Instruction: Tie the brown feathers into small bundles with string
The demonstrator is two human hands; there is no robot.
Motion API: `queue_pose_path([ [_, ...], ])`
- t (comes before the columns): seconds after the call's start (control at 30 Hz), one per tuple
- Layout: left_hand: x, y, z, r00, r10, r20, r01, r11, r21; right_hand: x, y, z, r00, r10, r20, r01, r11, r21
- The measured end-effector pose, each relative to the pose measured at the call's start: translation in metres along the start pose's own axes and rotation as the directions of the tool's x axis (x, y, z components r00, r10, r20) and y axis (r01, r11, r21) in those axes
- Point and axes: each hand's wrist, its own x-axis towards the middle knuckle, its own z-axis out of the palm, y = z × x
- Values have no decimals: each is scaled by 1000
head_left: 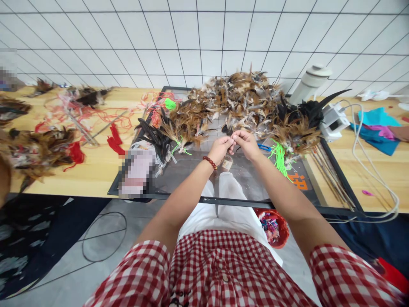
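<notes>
My left hand (pixel 223 148) and my right hand (pixel 245 144) meet over the dark framed panel (pixel 185 179), fingertips pinched together. Whatever they pinch is too small or hidden to make out. A brown-beaded bracelet (pixel 210 162) circles my left wrist. Just beyond my fingers lies a big heap of brown and cream feathers (pixel 239 94). To the left are a brown feather bunch (pixel 185 123) and black feathers (pixel 161 136). Right of my right hand are blue-handled scissors or snips (pixel 264 147), partly hidden, and a bundle of bright green strings (pixel 280 160).
A white bottle (pixel 309 83) and a white charger (pixel 335 121) with a looping cable stand at the right. Thin sticks (pixel 332 175) lie near the panel's right edge. Red strings (pixel 115 140) and more feathers (pixel 44 149) are leftward. A red basket (pixel 277 230) sits below. Another person's hand (pixel 399 133) is far right.
</notes>
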Motion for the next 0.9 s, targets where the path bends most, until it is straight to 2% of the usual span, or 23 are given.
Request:
queue_pose_path([
  [0.2,-1,0,-1,1000,28,0,-28,999,17,0,1,1,999,37,10,-37,999,20],
  [0.43,-2,1,-1,1000,10,-5,-10,1000,3,1,2,2,999,13,30,-14,1000,20],
  [0.9,-3,6,3,998,-23,-55,23,1000,11,2,3,0,998,57,13,-58,995,84],
])
